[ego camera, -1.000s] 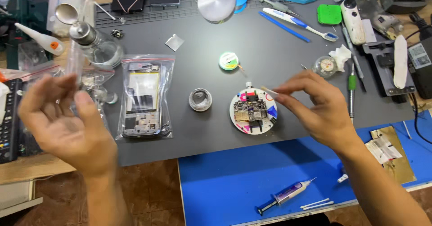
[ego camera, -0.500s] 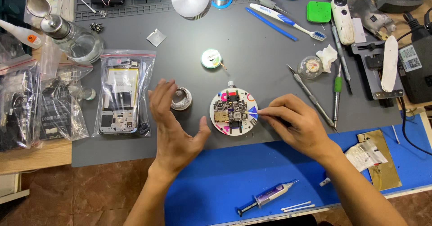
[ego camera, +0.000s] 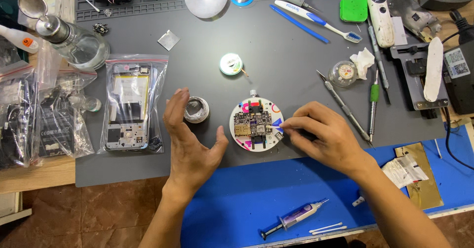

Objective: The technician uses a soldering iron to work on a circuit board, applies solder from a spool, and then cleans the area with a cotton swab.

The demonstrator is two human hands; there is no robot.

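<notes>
Electronics repair workshop — grey work mat, circuit board, tweezers.

Two hands, one circuit board, two toothbrushes.

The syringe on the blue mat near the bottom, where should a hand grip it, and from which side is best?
Probably at the barrel's middle, coming from above. The syringe lies flat and slanted on the blue mat, plunger end lower left, thin tip upper right, with open mat on both long sides. Two cotton swabs lie close to its right, so fingers should close across the barrel, away from the tip.
</notes>
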